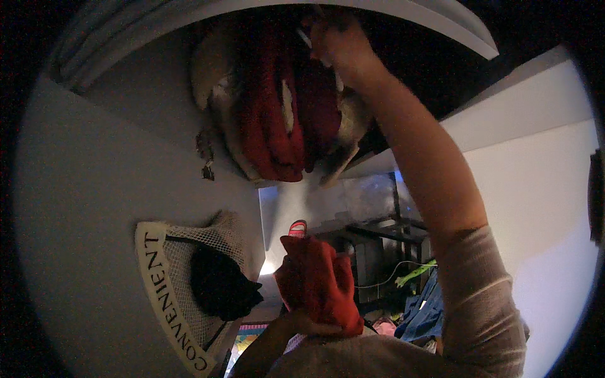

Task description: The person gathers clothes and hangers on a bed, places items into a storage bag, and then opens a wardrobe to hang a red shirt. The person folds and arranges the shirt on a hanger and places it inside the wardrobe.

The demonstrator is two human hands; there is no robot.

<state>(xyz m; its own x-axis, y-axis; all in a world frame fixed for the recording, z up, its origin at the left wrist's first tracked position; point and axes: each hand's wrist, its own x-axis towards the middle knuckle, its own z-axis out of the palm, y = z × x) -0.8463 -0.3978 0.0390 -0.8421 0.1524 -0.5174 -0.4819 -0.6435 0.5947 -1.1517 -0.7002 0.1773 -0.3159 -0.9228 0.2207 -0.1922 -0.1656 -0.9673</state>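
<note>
My left hand [307, 325] is low in front of my body, holding a bunched red garment [319, 283] against me. My right hand [338, 45] is raised high among hanging clothes. Its fingers are curled around a thin white object [305, 38], perhaps part of a clothes hanger; dimness and blur hide the details. Just left of that hand hang a bright red garment [272, 127] and a dark maroon garment [321, 106]. Beige garments [352, 113] hang on the outer sides of the row.
A mesh hanging basket [227, 227] with a lettered pale rim [158, 283] holds a black item [222, 283] on the left wall. A white curved shelf edge [416, 7] spans overhead. Below right stand a dark metal frame [378, 231] and blue denim cloth [423, 307]. A red sandal [298, 228] shows below.
</note>
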